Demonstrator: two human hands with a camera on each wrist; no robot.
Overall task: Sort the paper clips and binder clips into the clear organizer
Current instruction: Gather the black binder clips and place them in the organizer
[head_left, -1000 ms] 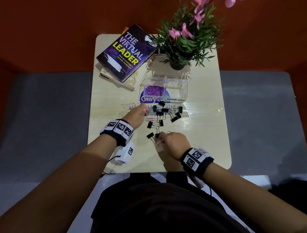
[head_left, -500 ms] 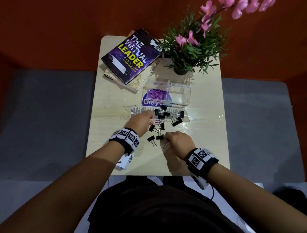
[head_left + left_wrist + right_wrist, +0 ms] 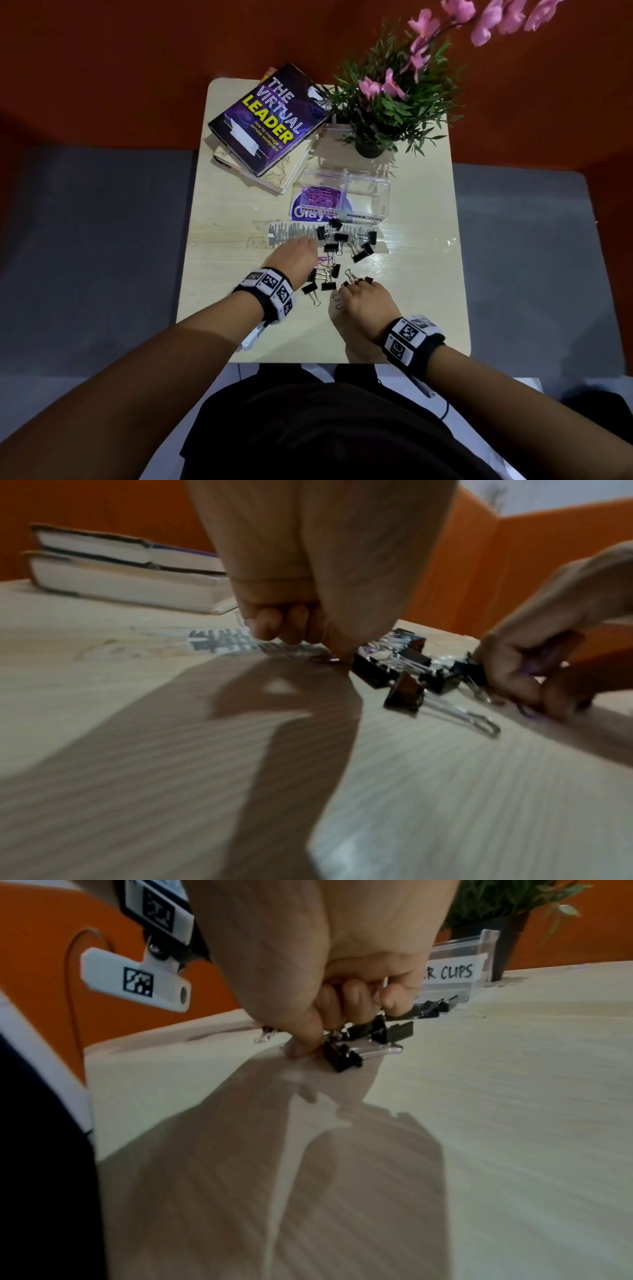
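- Binder clips (image 3: 337, 251): black bodies, silver wire handles, loose heap mid-table just in front of the clear organizer (image 3: 342, 195), between your two hands.
- Organizer: two compartments, labelled PAPER CLIPS and BINDER CLIPS. Purple paper clips (image 3: 320, 197) fill the left one; nothing visible in the right one.
- One stray purple paper clip (image 3: 322, 259) lies on the table at your left fingertips.
- Your left hand (image 3: 294, 255): fingers curled down onto that stray clip; wrist view too blurred, so you cannot tell whether it is pinched or only touched.
- Your right hand (image 3: 366, 301): fingers curled, thumb and forefinger closed on one binder clip (image 3: 341, 1053) at the heap's near edge; purple clips seem tucked in the palm.
- Table (image 3: 411, 291): bare wood right of the heap to the edge, and between your wrists and the near edge.
- Far side crowded: stacked books (image 3: 270, 123) far left, potted plant (image 3: 383, 102) far right behind the organizer.
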